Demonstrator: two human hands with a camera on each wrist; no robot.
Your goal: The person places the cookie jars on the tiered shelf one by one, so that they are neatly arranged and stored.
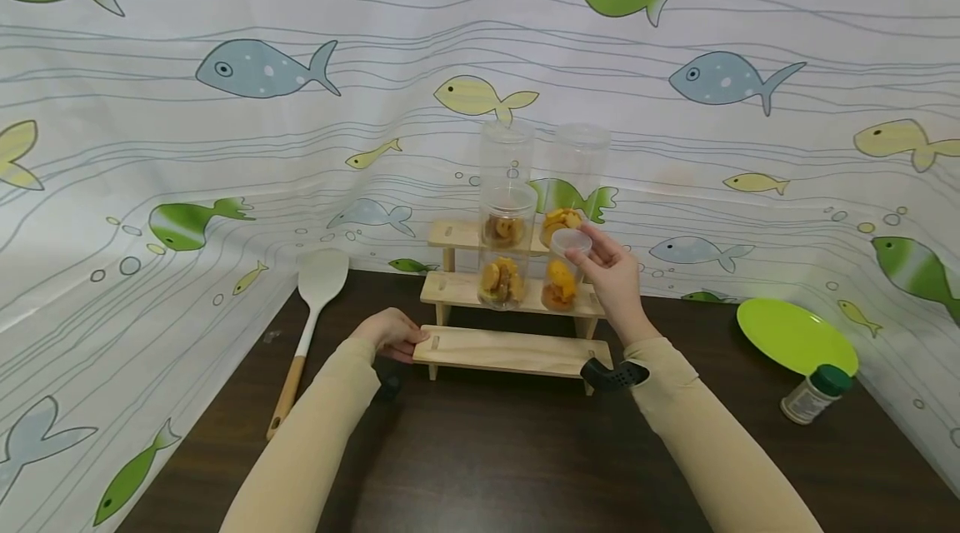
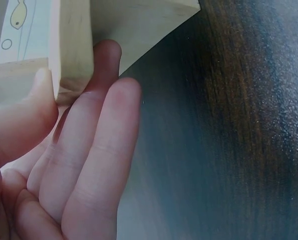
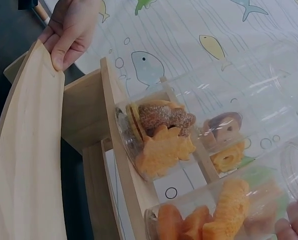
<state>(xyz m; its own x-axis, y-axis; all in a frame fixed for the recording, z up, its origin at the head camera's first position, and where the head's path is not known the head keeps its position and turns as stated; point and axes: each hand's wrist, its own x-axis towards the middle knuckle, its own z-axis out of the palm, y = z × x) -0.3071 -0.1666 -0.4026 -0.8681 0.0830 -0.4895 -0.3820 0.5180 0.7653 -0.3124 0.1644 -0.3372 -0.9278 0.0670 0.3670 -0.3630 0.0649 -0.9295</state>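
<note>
A three-step wooden stand [image 1: 510, 351] bears tall clear jars of cookies and yellow snacks on its middle and top steps. My left hand [image 1: 392, 335] grips the left end of the lowest step, thumb above and fingers underneath, as the left wrist view shows. On the middle step, my right hand [image 1: 613, 273] holds the lidded top of the right-hand clear jar [image 1: 558, 287] between thumb and fingers. Beside it stands another cookie jar [image 1: 504, 279]. Only some fingertips [image 3: 291, 227] of the right hand appear in the right wrist view, at the jar's top.
To the left lies a white spatula [image 1: 321, 283] with a wooden handle, leaning on the fish-print backdrop [image 1: 390, 8]. At the right are a lime-green plate [image 1: 795, 333] and a small green-capped bottle [image 1: 816, 393]. The dark wooden table [image 1: 487, 458] extends in front of the stand.
</note>
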